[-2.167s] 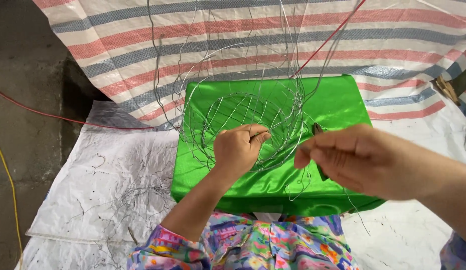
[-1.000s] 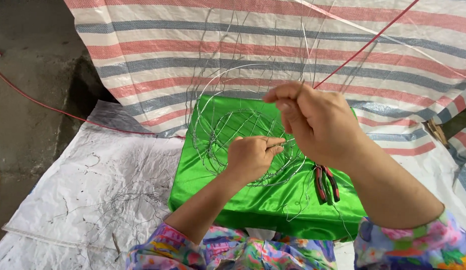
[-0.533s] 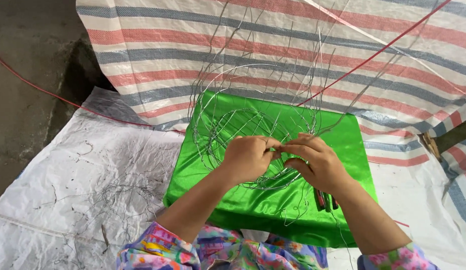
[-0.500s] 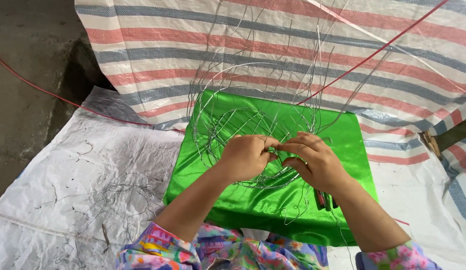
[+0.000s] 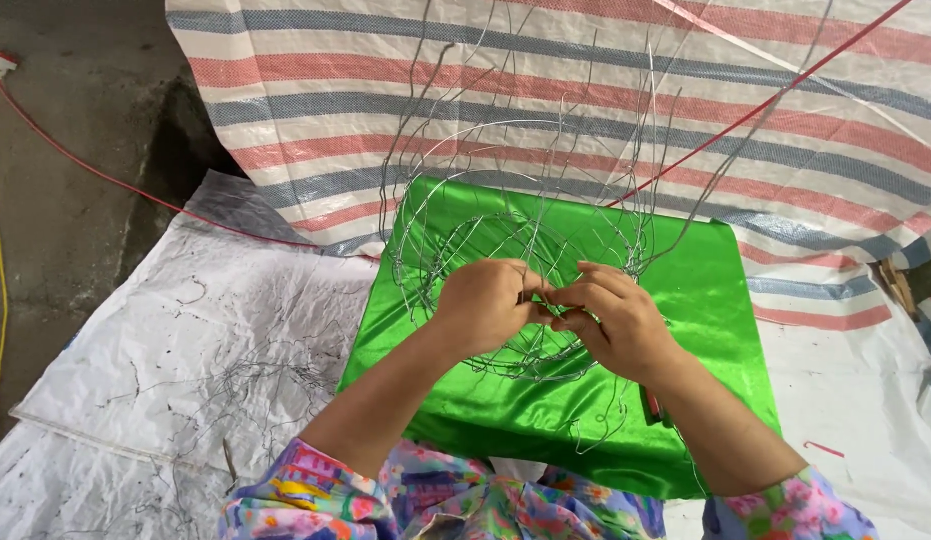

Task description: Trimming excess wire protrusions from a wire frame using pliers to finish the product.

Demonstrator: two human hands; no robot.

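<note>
Both the left hand (image 5: 488,305) and right hand (image 5: 610,320) pinch an empty wire basket frame (image 5: 525,250).

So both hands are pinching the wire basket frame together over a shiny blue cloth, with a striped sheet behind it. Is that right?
Not quite: the cloth is bright green, not blue. The head view shows it. The rest holds: the left hand and right hand meet on the wire frame, with the striped sheet behind.
</note>
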